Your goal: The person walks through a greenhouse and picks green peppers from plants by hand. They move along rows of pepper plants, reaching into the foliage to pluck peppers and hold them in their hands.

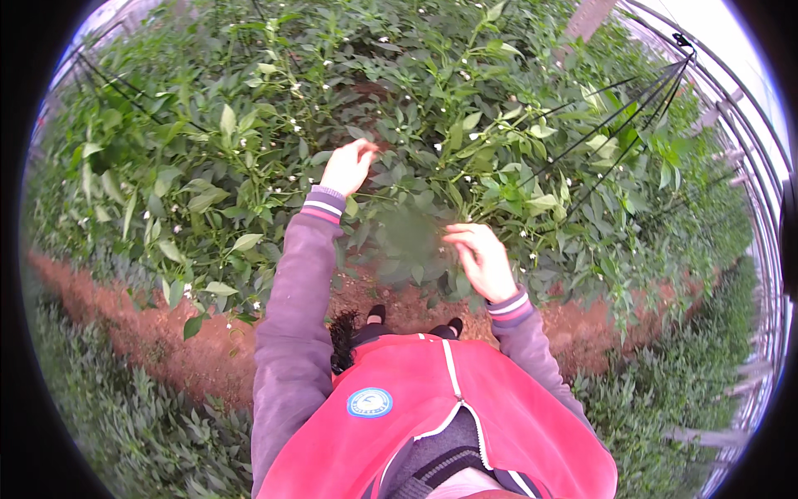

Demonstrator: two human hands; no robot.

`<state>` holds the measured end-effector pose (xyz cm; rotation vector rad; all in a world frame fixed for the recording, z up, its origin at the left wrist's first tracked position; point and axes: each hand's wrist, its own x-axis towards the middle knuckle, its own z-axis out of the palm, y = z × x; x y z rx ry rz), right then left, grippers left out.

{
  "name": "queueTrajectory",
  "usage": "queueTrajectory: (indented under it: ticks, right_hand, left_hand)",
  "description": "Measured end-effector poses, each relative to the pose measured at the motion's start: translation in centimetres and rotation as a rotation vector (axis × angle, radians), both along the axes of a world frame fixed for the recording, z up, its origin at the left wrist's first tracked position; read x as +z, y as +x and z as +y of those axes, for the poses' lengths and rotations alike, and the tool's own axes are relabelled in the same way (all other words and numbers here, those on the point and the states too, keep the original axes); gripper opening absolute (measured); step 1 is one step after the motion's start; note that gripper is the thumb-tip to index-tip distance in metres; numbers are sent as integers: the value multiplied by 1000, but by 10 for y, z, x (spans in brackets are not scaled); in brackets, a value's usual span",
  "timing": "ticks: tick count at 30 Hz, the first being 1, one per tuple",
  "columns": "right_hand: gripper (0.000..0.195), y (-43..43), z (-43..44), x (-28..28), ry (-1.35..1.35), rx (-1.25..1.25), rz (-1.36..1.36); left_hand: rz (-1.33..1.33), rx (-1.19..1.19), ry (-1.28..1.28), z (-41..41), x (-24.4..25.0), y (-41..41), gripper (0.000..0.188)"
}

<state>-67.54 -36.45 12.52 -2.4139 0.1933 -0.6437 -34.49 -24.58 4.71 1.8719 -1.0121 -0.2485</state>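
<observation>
Both hands reach over a row of leafy green pepper plants with small white flowers. My left hand is farther forward, thumb and fingertips close together and slightly blurred against the leaves; whether anything is between them I cannot tell. Nearer my body, my right hand has its thumb and fingers pointing left beside the foliage, the fingers slightly bent. Nothing plainly shows in it, but its fingertips lie close to the stems. Between the two hands a patch of leaves looks blurred.
Black strings slant from the upper right down into the plants. A post stands at the top right, and curved metal tubes run along the right rim. Reddish soil forms a path by my feet, with more plants behind it.
</observation>
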Motion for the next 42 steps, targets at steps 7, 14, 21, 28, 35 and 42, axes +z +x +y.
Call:
queueTrajectory:
  ticks: [7, 14, 21, 28, 35, 42]
  right_hand:
    - [31, 10, -20, -47, 15, -266, 24]
    - [56, 17, -62, -63, 451, -678, -129]
    - [25, -3, -86, -97, 248, -773, 26]
    - [28, -43, -88, -98, 526, -628, -162]
    - [24, -34, -63, -87, 481, -520, -66]
    - [43, -30, -25, -66, 290, -592, -195]
  left_hand:
    - [-178, 9, 786, 21, -136, -19, 41]
    - [424, -346, 354, 59, -120, -72, 27]
    - [1267, -425, -61, 72, -121, -80, 55]
    - [811, 162, 188, 131, -183, -57, 41]
    - [523, -721, 857, 196, -205, -138, 26]
    - [370, -152, 591, 185, -141, -119, 8]
